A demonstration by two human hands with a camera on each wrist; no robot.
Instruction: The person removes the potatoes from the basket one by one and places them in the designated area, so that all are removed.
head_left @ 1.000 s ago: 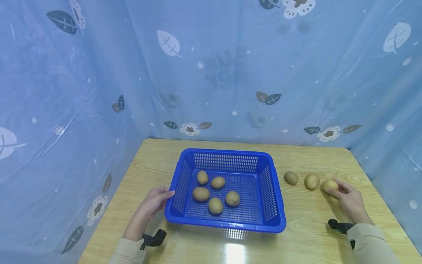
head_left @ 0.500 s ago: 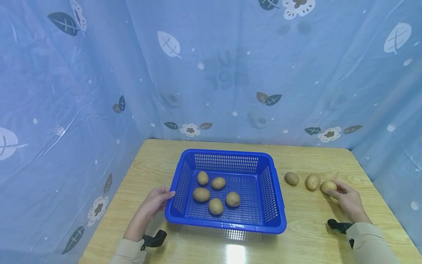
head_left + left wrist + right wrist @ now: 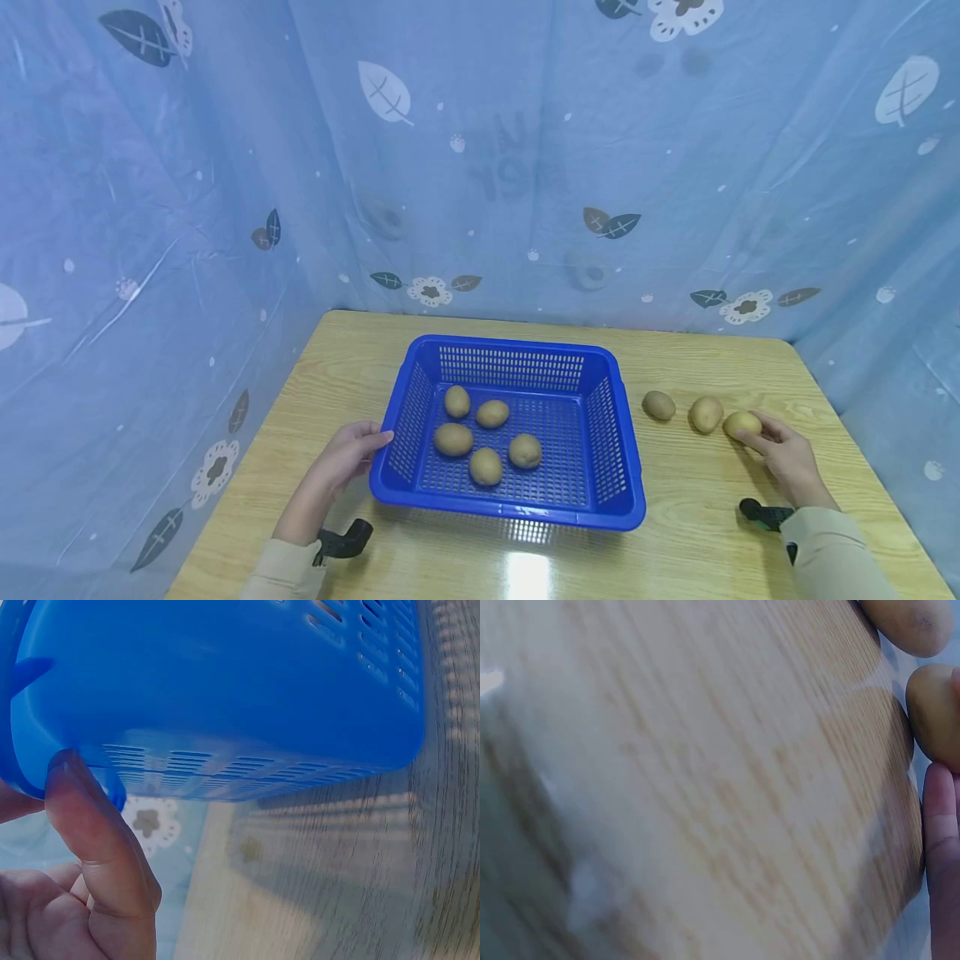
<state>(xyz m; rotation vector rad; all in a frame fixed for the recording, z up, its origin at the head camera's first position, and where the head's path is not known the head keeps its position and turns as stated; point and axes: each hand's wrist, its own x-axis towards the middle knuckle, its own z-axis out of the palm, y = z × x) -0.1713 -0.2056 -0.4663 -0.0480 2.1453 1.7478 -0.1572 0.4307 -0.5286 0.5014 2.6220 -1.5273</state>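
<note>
1. The left hand (image 3: 350,454) pinched the near-side end of a blue basket (image 3: 517,511), its thumb lying over the rim; the other fingers were mostly hidden behind the wall.
2. The right hand (image 3: 787,454) pinched a pale potato (image 3: 738,424) between thumb and fingers; whether that potato touched the table beneath could not be told.
3. Just beyond the right hand's fingertips, on the side toward the basket, a rounded potato (image 3: 707,414) lay on the table near the pinched one.
4. Further from the right hand along that row, a darker potato (image 3: 659,405) lay between the rounded one and the basket.
5. The basket stood between the two hands, touching the left and well apart from the right.
6. Inside it, toward the left hand's half, five potatoes rested on the slotted floor: an upright-looking one (image 3: 457,402) at the back, a smaller one (image 3: 492,413) beside it, a large one (image 3: 453,439) nearest the left hand, one (image 3: 486,467) at the front, and one (image 3: 525,451) closest to the right hand.
7. Under both hands spread a wood-grained table (image 3: 675,533); beyond them hung a blue curtain (image 3: 480,183) printed with leaves and flowers.
</note>
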